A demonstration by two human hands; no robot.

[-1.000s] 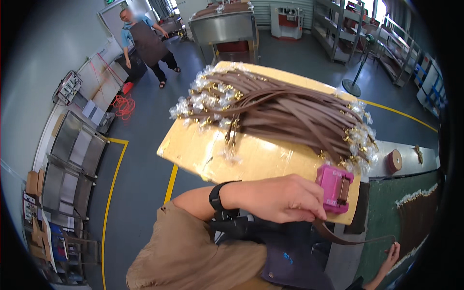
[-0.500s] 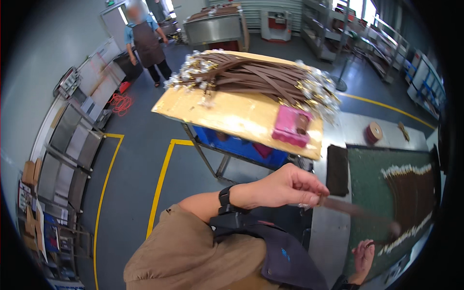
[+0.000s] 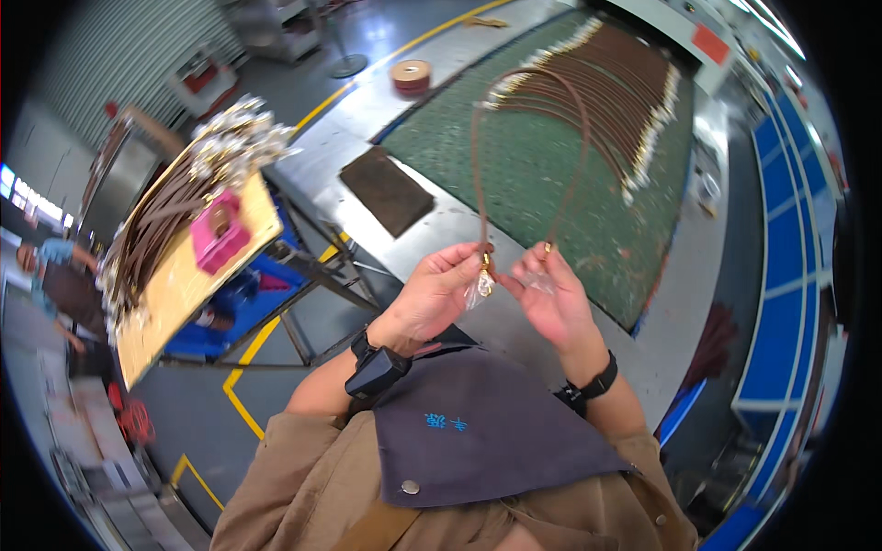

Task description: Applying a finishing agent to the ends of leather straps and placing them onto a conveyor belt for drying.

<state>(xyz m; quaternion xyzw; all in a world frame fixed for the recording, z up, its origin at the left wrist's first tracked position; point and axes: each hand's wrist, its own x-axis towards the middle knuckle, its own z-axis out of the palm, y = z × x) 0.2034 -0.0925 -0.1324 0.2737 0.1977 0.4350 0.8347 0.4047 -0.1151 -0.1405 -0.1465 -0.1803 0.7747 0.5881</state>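
A brown strap (image 3: 531,71) bends into a big loop
The left grip (image 3: 434,292) pinches one end, and the right grip (image 3: 555,298) pinches the other end. The loop stands up in front of a green mat (image 3: 634,253) on the shiny counter (image 3: 317,158).

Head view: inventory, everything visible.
Metal table: 1, silver, ahead
Mat: 1, green, on table
Laid-out straps: many, brown, on mat
Spool: 1, reddish-brown, beside mat
Flat pad: 1, dark brown, table's left
Board: 1, tan, left
Strap pile: many, brown, on board
Plastic holder: 1, pink, on board
Co-worker: 1, blue top, far left
Coiled hose: 1, red, left floor
Floor lines: several, yellow, left
Held strap: 1, brown, centre, looped
Apron: 1, dark purple, worn
Wristbands: 2, black, one per wrist
Left hand: 1, bare, on held strap
Right hand: 1, bare, on held strap
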